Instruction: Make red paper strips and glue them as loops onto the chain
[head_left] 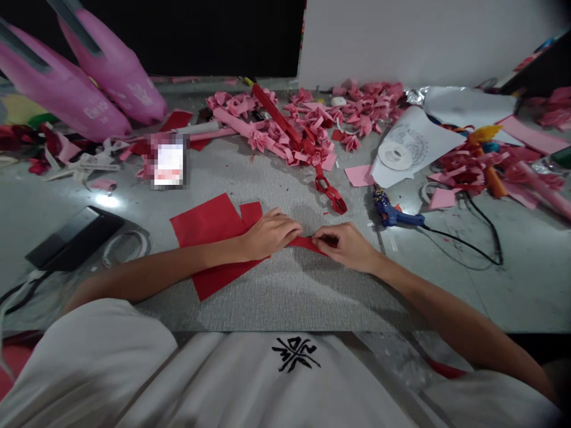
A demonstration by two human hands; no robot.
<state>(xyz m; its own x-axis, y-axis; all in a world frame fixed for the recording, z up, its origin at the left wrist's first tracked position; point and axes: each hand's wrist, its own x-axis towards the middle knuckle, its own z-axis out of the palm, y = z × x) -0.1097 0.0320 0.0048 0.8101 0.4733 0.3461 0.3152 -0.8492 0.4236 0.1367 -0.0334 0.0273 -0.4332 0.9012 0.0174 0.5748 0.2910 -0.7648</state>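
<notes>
A narrow strip of red paper stretches between my two hands, low over the grey table. My left hand is closed on its left end, fingers curled downward. At the other end, my right hand pinches the strip between thumb and fingers. Larger red paper sheets lie under and beside my left forearm, with a small red piece by the left knuckles. Beyond my hands rests a chain of folded red paper links.
Pink paper flowers are heaped along the back. A blue glue gun with a black cord lies at right, near a white ribbon roll. Pink bottles stand at back left; a black device and a clear ring lie at left.
</notes>
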